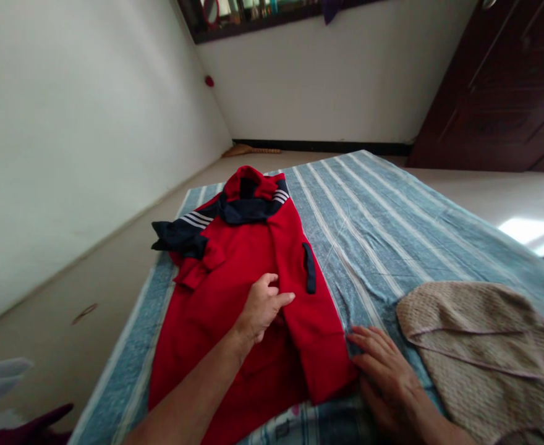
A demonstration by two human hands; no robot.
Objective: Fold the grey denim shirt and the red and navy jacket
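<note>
A red long-sleeved garment (248, 247) with navy shoulders and white stripes lies spread over the bed, its collar at the far end. One sleeve (295, 266) runs down the near side over the body; the other is bunched at the left, its end folded up. My left hand (263, 306) rests on the red cloth beside that sleeve, thumb stretched out and apart from the fingers. At the garment's lower right edge my right hand (386, 368) lies nearly flat, fingers spread, their tips touching or just beside the cloth. A navy strip (309, 269) shows near the side.
The bed has a blue and white striped sheet (369, 216). A beige knitted item (480, 352) lies at the right. A broom (253, 149) is on the floor by the far wall, and a dark red door (504, 93) stands at the right.
</note>
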